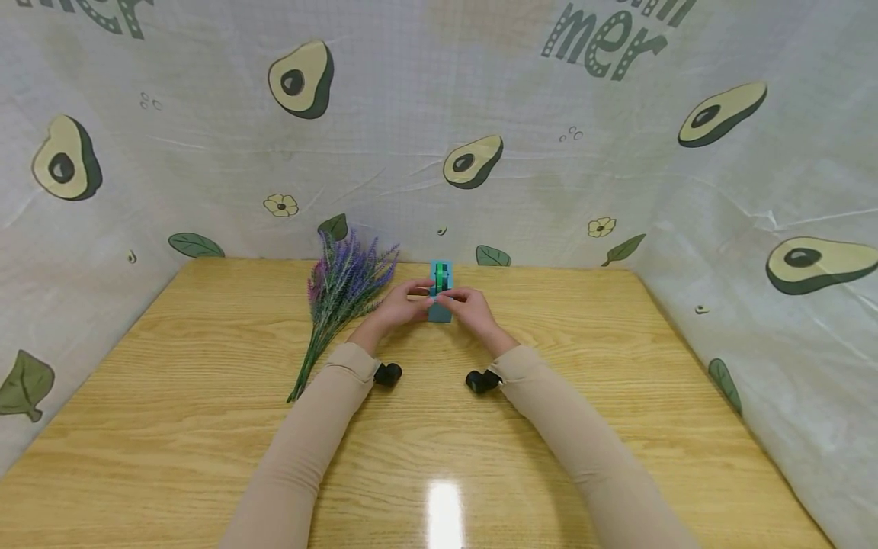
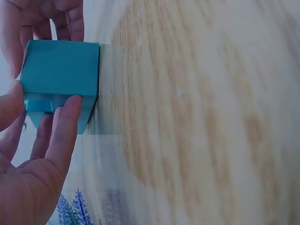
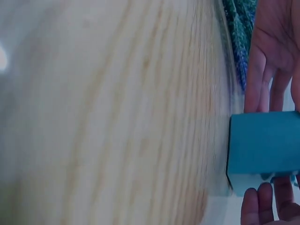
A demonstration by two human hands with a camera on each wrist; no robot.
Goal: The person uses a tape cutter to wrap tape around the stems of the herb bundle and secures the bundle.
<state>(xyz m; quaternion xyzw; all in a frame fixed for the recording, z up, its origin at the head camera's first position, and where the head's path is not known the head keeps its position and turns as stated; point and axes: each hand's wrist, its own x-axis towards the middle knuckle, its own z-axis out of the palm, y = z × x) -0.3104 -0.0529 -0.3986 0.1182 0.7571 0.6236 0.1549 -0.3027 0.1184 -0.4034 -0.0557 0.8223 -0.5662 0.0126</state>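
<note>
A teal tape dispenser [image 1: 440, 313] with a green roll [image 1: 440, 274] in its far part stands at the table's back middle. My left hand [image 1: 401, 305] holds it from the left, its fingers along the side in the left wrist view and its thumb near the top edge of the plain teal end [image 2: 61, 68]. From the right, my right hand [image 1: 473, 306] grips around the dispenser's middle, thumb and fingertips close to the roll. The right wrist view shows the same teal end [image 3: 265, 143] between both hands. What lies under the fingertips is hidden.
A bunch of purple lavender stems [image 1: 339, 290] lies left of my left hand, flowers toward the back. The wooden table [image 1: 583, 343] is glossy and reflects a light near its front. A printed cloth [image 1: 398, 152] with avocados hangs behind and at both sides.
</note>
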